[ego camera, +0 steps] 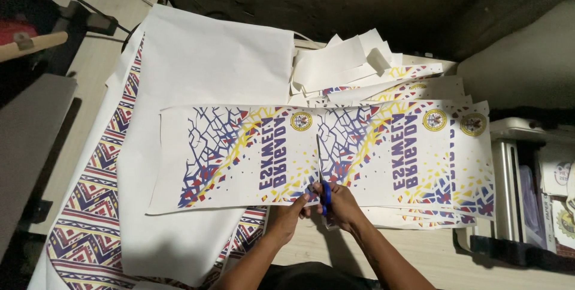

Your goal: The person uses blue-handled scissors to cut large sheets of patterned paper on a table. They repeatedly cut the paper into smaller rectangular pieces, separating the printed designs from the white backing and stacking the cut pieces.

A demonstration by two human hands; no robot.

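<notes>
A long white printed sheet [233, 158] with blue crack lines, yellow and red shards and round emblems lies across the table. My right hand [339, 201] grips blue-handled scissors [321, 173] whose blades point away from me, up into the sheet between two printed panels. My left hand [293, 209] pinches the sheet's near edge just left of the scissors.
A stack of similar printed sheets [455, 206] lies under the right part. Cut white strips [347, 62] pile at the back. A large white sheet [203, 56] with a zigzag patterned border [90, 224] covers the left. A machine [515, 170] stands at the right edge.
</notes>
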